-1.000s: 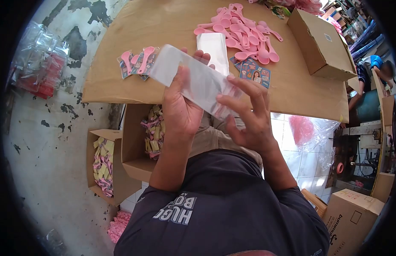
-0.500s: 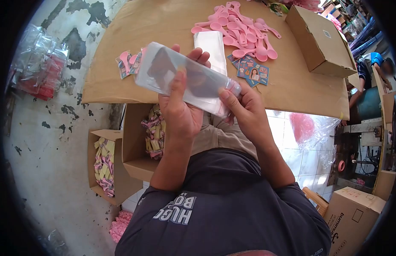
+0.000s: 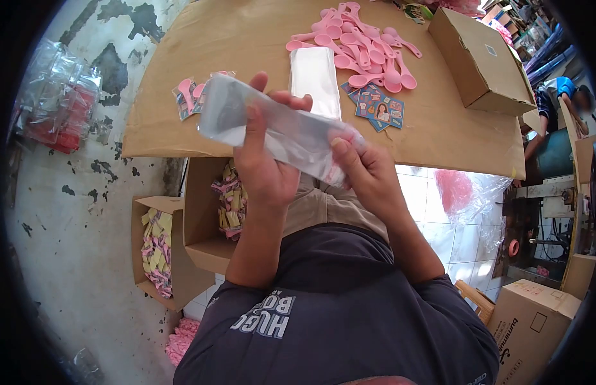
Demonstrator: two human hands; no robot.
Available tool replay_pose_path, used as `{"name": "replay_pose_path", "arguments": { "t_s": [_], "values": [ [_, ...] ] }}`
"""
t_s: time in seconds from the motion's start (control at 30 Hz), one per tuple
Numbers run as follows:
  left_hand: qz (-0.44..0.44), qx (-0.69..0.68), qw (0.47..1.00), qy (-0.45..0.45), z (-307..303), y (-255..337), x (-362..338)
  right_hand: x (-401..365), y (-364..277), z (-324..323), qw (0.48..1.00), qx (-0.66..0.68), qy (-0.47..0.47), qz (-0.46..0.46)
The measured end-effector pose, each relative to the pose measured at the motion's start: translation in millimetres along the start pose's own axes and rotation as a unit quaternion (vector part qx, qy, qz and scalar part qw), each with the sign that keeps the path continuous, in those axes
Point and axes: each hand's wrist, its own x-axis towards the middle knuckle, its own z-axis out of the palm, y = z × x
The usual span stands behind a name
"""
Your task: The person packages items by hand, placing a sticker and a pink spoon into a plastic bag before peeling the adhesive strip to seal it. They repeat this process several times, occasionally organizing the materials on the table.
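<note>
My left hand (image 3: pixel 267 168) and right hand (image 3: pixel 370 174) pinch the clear plastic bags (image 3: pixel 290 133), and I fear they could slide apart if either grip eases.

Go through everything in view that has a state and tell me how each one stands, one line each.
Clear plastic packaging: held tilted in both hands
Left hand: gripping it, thumb on top
Right hand: pinching its end
White stack: lying flat
Pink spoons: loosely piled
Printed cards: flat, overlapping
Far-left floor box: open, packets inside
Lower-right carton: looks closed
</note>
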Motion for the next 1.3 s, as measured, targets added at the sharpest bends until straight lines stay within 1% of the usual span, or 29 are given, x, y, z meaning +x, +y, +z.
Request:
{"name": "replay_pose_path", "arguments": {
  "t_s": [0.03, 0.07, 0.1, 0.13, 0.2, 0.27, 0.33, 0.37, 0.4, 0.47, 0.53, 0.6, 0.63, 0.7, 0.73, 0.77, 0.8, 0.87, 0.9, 0.93, 0.97, 1.0, 1.03, 1.1, 1.13, 1.17, 1.2, 1.27, 1.3],
  "values": [
    [0.024, 0.166, 0.985, 0.042, 12, -2, -3, 2, -2, 6, 0.975, -0.173, 0.051, -0.126],
    [0.048, 0.327, 0.940, 0.085, 19, -5, -5, 3, -2, 12, 0.903, -0.338, 0.099, -0.246],
    [0.047, 0.327, 0.940, 0.085, 20, -10, -7, 4, -2, 14, 0.866, -0.383, 0.098, -0.307],
    [0.044, 0.343, 0.935, 0.074, 20, -15, -7, 5, -3, 20, 0.865, -0.383, 0.100, -0.308],
    [0.039, 0.357, 0.931, 0.062, 22, -20, -7, 6, -9, 30, 0.857, -0.340, 0.055, -0.383],
    [-0.061, 0.260, 0.960, 0.087, 26, -19, -9, 9, -11, 25, 0.867, -0.327, 0.010, -0.376],
    [-0.063, 0.254, 0.961, 0.084, 22, -27, -14, 13, -11, 26, 0.897, -0.289, 0.118, -0.313],
    [-0.053, 0.273, 0.958, 0.073, 24, -31, -21, 14, -14, 26, 0.924, -0.211, 0.138, -0.288],
    [-0.045, 0.292, 0.953, 0.063, 25, -35, -25, 17, -18, 28, 0.924, -0.211, 0.138, -0.286],
    [-0.013, 0.303, 0.952, 0.038, 20, -40, -29, 22, -21, 28, 0.837, -0.275, 0.226, -0.415],
    [0.031, 0.433, 0.901, 0.008, 15, -45, -33, 32, -24, 15, 0.862, -0.264, 0.215, -0.376],
    [0.033, 0.424, 0.905, 0.020, -2, -54, -46, 49, -38, 5, 0.768, -0.355, 0.211, -0.489],
    [0.037, 0.426, 0.904, 0.028, 0, -56, -50, 49, -37, 8, 0.768, -0.356, 0.213, -0.488],
    [0.043, 0.429, 0.902, 0.037, 6, -50, -41, 48, -30, 22, 0.833, -0.258, 0.086, -0.482],
    [0.041, 0.313, 0.949, -0.009, 16, -36, -23, 44, -20, 26, 0.819, -0.322, 0.042, -0.472],
    [0.039, 0.191, 0.979, -0.055, 25, -27, -10, 35, -11, 34, 0.834, -0.309, 0.022, -0.456],
    [0.041, 0.192, 0.979, -0.056, 32, -27, -2, 27, -8, 41, 0.847, -0.295, 0.002, -0.442],
    [0.119, 0.178, 0.971, 0.109, 41, -30, 6, 20, -11, 48, 0.869, -0.240, -0.001, -0.433],
    [0.030, 0.253, 0.967, 0.010, 26, -30, -15, 17, -15, 49, 0.889, -0.186, -0.001, -0.418],
    [0.084, 0.447, 0.882, -0.122, -42, -27, -38, 29, -21, 41, 0.890, -0.187, 0.003, -0.415],
    [0.085, 0.510, 0.852, -0.080, -39, -45, -64, 54, -31, 26, 0.830, -0.204, 0.054, -0.516],
    [0.067, 0.502, 0.861, -0.041, -22, -54, -73, 66, -41, 15, 0.754, -0.217, 0.102, -0.612],
    [0.065, 0.500, 0.863, -0.032, -18, -56, -76, 31, -74, 24, 0.790, -0.243, 0.088, -0.557],
    [0.072, 0.448, 0.890, -0.032, -11, -50, -63, 23, -55, 32, 0.807, -0.282, 0.056, -0.516],
    [0.080, 0.366, 0.925, -0.066, -2, -41, -48, 23, -42, 38, 0.820, -0.320, 0.024, -0.474],
    [0.085, 0.241, 0.956, -0.143, 1, -31, -32, 22, -26, 51, 0.822, -0.306, -0.007, -0.481],
    [0.096, 0.179, 0.951, -0.231, 0, -29, -26, 12, -19, 62, 0.842, -0.278, -0.027, -0.461],
    [0.052, 0.288, 0.953, -0.086, 4, -26, -29, 11, -15, 53, 0.853, -0.255, 0.002, -0.455],
    [0.041, 0.379, 0.922, -0.067, -6, -34, -48, 20, -29, 39, 0.814, -0.323, 0.068, -0.478]
  ]
}}
